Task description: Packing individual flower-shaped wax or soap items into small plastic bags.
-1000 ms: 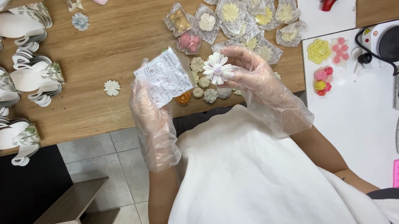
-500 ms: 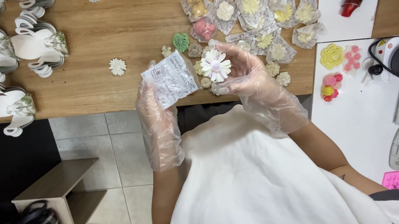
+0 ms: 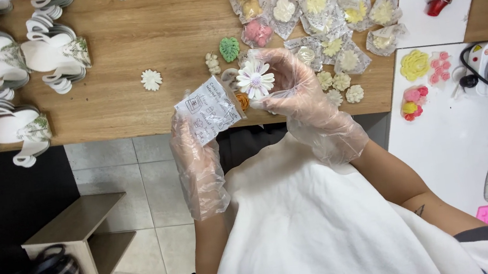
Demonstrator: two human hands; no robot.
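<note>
Both gloved hands have stayed raised at the wooden desk point(image 3: 125, 59) edge, little changed. Left hand point(image 3: 196, 154) fingers pinch a small clear packet point(image 3: 209, 109). Right hand point(image 3: 300, 91) fingers close lightly around a white daisy-shaped piece point(image 3: 254, 79), just beside the packet's mouth.

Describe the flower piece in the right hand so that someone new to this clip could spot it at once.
Start at the wooden table and go to its near edge, where two gloved hands meet. The right hand pinches a white daisy-shaped flower beside the small clear packet in the left hand. Unlike the bagged flowers behind, it is unwrapped, with a purplish centre.
</note>
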